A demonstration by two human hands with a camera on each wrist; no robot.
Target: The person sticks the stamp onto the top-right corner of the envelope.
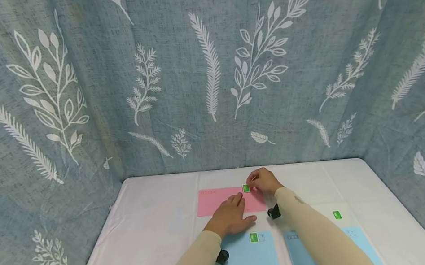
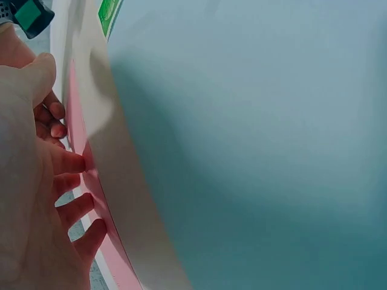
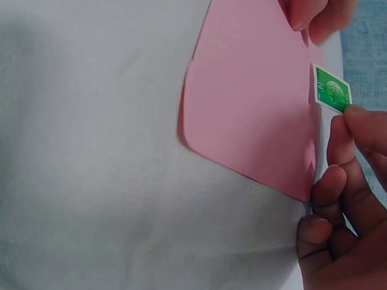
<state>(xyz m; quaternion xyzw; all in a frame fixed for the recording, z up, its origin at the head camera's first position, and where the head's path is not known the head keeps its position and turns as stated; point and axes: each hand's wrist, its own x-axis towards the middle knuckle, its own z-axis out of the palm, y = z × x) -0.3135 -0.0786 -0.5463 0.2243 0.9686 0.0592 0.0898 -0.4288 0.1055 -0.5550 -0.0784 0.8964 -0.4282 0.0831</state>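
Note:
Between thumb and forefinger, my right hand (image 1: pixel 264 181) pinches a small green stamp (image 3: pixel 332 89) by one corner. In the right wrist view the stamp is tilted, close over the pink envelope (image 3: pixel 248 90) near its far right end. Straight fingers of my left hand (image 1: pixel 231 216) rest on the pink envelope's near part, the thumb spread out to the right. The left wrist view shows these fingertips (image 2: pixel 91 232) touching the pink paper. Under the left wrist lies a blue envelope (image 1: pixel 250 258) bearing a green stamp (image 1: pixel 253 237) near its top right.
A second blue envelope (image 1: pixel 364 242) lies at the right, partly hidden beneath my right forearm. Another green stamp (image 1: pixel 337 214) lies on the white tablecloth (image 1: pixel 156 226) just above it. A patterned blue-grey curtain (image 1: pixel 173 88) hangs behind the table and along both sides.

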